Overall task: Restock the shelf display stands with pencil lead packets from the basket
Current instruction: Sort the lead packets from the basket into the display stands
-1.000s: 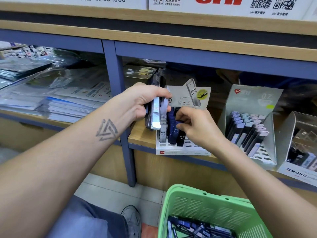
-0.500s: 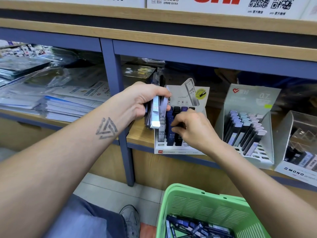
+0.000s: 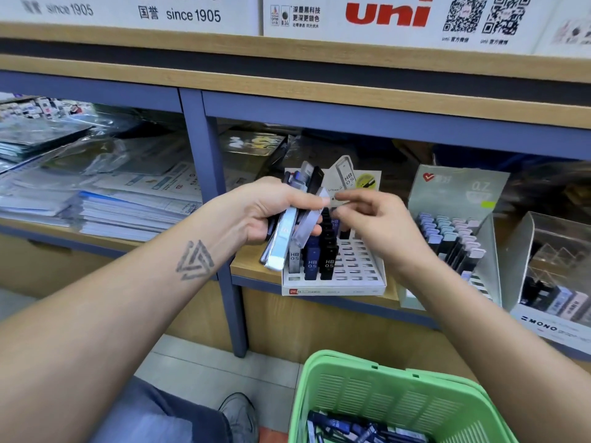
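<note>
My left hand grips a fanned bundle of pencil lead packets just left of and above the white display stand. That stand sits on the shelf and holds dark blue, black and grey HB 0.5 packets in its left columns; its right slots are empty. My right hand is in front of the stand's backing card, with thumb and forefinger pinched at the top end of a grey packet that sticks out of the bundle. The green basket stands below, with several packets in it.
A grey 0.7 lead stand and a clear MONO box stand to the right on the same shelf. Stacks of paper and plastic sleeves fill the left bay beyond the blue post. My shoe is beside the basket.
My right hand has left the packets in the white stand and risen to the bundle in my left hand. The left hand has tilted the bundle slightly.
</note>
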The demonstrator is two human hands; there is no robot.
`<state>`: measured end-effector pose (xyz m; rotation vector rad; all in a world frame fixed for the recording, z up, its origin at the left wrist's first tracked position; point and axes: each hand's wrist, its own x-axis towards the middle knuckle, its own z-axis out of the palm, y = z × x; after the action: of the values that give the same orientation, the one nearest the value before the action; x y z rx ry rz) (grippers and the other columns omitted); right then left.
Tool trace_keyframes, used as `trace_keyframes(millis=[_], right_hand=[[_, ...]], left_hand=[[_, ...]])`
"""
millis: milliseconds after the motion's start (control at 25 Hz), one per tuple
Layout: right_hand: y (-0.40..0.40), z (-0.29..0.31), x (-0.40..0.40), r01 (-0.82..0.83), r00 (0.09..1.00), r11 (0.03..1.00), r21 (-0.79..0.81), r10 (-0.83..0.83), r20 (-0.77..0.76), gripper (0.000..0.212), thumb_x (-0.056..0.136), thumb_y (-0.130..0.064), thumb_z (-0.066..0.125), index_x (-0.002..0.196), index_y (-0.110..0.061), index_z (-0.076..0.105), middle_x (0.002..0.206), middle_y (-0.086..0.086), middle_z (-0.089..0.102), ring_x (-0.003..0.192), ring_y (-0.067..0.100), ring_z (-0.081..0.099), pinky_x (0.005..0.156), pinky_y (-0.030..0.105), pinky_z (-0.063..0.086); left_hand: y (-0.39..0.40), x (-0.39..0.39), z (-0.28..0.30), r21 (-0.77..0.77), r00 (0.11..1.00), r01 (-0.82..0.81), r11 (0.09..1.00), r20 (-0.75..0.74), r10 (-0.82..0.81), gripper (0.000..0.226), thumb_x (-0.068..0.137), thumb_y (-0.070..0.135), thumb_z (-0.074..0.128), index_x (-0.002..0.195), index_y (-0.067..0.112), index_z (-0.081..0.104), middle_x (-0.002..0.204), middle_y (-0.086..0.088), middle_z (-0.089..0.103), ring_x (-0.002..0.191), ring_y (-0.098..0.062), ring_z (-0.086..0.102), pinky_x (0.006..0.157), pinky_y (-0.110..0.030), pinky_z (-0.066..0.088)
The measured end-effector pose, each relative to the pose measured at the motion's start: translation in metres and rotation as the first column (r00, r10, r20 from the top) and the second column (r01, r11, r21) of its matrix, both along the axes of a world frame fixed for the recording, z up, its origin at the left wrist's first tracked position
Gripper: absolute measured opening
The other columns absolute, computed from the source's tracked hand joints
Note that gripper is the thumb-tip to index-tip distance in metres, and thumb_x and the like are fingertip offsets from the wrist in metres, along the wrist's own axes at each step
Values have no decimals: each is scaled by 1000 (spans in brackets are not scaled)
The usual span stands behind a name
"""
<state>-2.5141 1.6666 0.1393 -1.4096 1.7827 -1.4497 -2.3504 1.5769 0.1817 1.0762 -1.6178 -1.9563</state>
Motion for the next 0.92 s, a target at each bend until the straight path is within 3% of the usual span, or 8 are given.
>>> trace_keyframes(millis=[80,280,400,480,560,720,840,920], right_hand=[[4,13,-4,-82,933,996,27,67,353,23,97,-19,65,115,-4,68,93,12,72,73,18,63,64,26,47],[10,21,-17,-137,858,988,72,82,508,12,88,-9,74,92,1,69,72,12,66,60,13,61,55,20,51],[12,22,-26,-104,821,992,76,43,570,9,88,-4,73,93,0,68,69,8,67,54,9,59,51,16,51],[12,21,-31,-65,850,995,72,18,526,7,88,-3,73,92,0,68,68,6,68,53,8,58,52,15,51],[12,21,-32,-51,871,997,51,19,491,5,88,2,71,91,-1,68,69,9,69,56,11,62,55,17,55],[9,22,-26,-75,929,997,28,60,365,12,87,10,68,97,3,69,81,19,72,64,18,69,62,21,59],[1,25,-8,-83,995,996,17,82,52,10,84,0,77,92,-6,74,84,10,75,71,14,71,68,21,59],[-6,21,7,-74,968,997,39,81,-239,10,84,-12,81,93,-15,78,83,-3,75,76,3,70,71,14,54]], left_hand=[[6,-5,-3,-17,997,75,997,2,-75,16,85,10,75,99,3,69,76,-13,70,61,-24,70,62,-34,62],[21,-22,-2,-13,988,155,988,-7,-156,12,87,11,73,96,3,68,74,-10,72,59,-21,70,56,-32,60],[20,-28,-2,16,990,136,991,-26,-135,21,86,12,74,103,2,69,79,-11,72,61,-20,69,53,-29,57],[14,-30,-5,-38,995,93,995,52,-91,23,86,12,75,106,3,69,77,-10,71,59,-17,67,47,-24,52],[8,-29,-4,-66,990,75,995,123,-66,9,91,12,70,96,6,67,67,-6,66,51,-13,63,42,-19,47],[-10,-14,7,-92,991,-15,996,133,27,10,95,10,65,85,7,63,62,-5,62,45,-11,60,40,-16,46],[-18,3,13,-92,990,-35,995,131,47,9,94,10,65,86,8,62,67,-6,62,45,-11,61,38,-16,45],[-20,13,12,-99,989,-47,994,135,60,9,92,10,68,86,8,63,68,-8,63,47,-12,62,38,-17,44]])
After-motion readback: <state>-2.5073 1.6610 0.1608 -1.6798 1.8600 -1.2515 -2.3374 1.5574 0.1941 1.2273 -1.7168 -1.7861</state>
